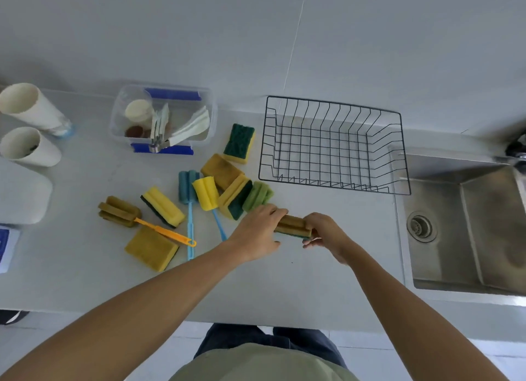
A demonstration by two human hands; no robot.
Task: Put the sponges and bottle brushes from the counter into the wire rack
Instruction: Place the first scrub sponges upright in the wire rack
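Note:
Just in front of the empty black wire rack (336, 185), my left hand (256, 234) and my right hand (327, 235) both grip a brown sponge piece (293, 225) with a dark green underside; I cannot tell whether it is a sponge or a brush head. Left of my hands, on the counter, lie several sponges: a green-topped one (239, 143), a brown one (220, 168), a yellow-and-green one (234, 200), a yellow one (163, 207) and a mustard one (150, 248). Among them are bottle brushes with green (257, 195), yellow (205, 193), blue (187, 186) and brown (119, 211) heads.
A clear plastic box (162, 94) with cutlery stands behind the sponges. Two white cups (28, 104) (28, 146) lie at the far left. A steel sink (469, 224) with a tap (515, 153) is set in to the right of the rack.

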